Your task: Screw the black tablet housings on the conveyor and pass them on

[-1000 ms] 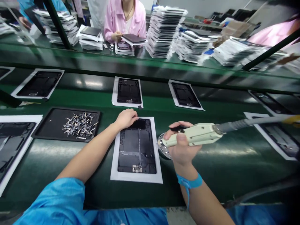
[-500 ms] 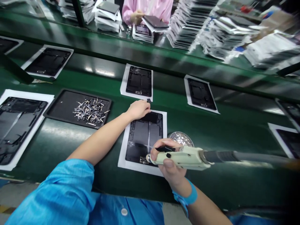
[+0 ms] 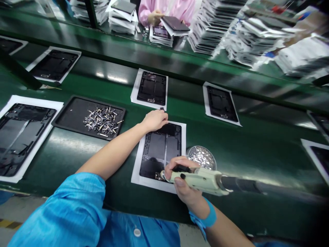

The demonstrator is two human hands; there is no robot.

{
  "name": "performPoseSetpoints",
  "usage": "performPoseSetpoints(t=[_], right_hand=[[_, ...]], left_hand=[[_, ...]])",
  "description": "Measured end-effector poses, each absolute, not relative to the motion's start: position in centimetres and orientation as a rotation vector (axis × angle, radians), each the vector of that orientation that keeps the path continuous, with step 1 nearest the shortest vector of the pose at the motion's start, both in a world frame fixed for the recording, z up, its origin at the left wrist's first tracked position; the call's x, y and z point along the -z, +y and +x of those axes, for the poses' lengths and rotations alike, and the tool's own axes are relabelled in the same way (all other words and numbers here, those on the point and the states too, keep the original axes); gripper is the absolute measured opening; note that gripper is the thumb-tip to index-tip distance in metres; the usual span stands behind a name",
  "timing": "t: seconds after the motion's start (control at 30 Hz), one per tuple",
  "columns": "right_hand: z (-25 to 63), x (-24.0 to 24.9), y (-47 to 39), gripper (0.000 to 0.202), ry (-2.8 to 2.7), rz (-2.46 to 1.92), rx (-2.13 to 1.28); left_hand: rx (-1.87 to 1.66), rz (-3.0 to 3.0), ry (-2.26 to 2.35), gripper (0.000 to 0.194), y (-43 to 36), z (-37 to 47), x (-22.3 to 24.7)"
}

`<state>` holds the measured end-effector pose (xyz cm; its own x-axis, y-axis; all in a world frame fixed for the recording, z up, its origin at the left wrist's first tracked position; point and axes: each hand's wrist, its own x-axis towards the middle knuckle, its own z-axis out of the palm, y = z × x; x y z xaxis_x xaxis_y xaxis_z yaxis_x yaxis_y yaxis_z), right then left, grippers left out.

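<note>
My right hand (image 3: pixel 183 176) is wrapped round a pale green electric screwdriver (image 3: pixel 203 180), its tip over the lower edge of a black tablet housing (image 3: pixel 156 147) that lies on a white sheet (image 3: pixel 136 168). My left hand (image 3: pixel 155 120) rests at the housing's top edge with fingers curled; what they hold, if anything, is hidden. A small dark piece (image 3: pixel 162 109) shows just beyond that hand. Right of the housing stands a round dish of small shiny parts (image 3: pixel 203 157).
A black tray (image 3: pixel 69 118) with a heap of small strips (image 3: pixel 102 120) lies to the left. Other housings on sheets (image 3: pixel 153 87) (image 3: pixel 222 103) (image 3: pixel 23 137) surround the work spot. Across the bench, a person in pink (image 3: pixel 167 10) handles a tablet among stacks.
The view has shifted slightly, so the tray and housing appear a little further right. The dish shows more beside the screwdriver. Both hands keep nearly the same places on the housing.
</note>
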<state>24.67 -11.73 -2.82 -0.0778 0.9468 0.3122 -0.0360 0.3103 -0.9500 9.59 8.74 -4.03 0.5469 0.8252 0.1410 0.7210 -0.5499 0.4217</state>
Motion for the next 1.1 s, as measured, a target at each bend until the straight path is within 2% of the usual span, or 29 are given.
performPoseSetpoints(t=[0.37, 0.53, 0.67, 0.87, 1.1], right_hand=[[23.9, 0.6, -10.3, 0.03, -1.239, -0.716, -1.163], [26.9, -1.9, -8.9, 0.03, -1.067, -0.759, -0.946], [28.9, -2.5, -8.3, 0.026, -1.015, -0.805, -0.862], [30.1, -0.8, -8.2, 0.026, -1.108, -0.866, -0.741], [31.0, -0.6, -7.7, 0.026, -1.253, -1.087, -0.53]], left_hand=[[-0.337, 2.593, 1.288, 0.025, 8.7, 9.2, 3.7], [-0.193, 2.59, 1.334, 0.025, 9.8, 8.6, 2.0], [-0.264, 2.58, 1.401, 0.028, 14.4, 9.0, -1.3], [-0.53, 2.782, 1.314, 0.032, 24.7, 11.7, -6.4], [-0.655, 2.793, 1.372, 0.034, 32.0, 15.1, -7.6]])
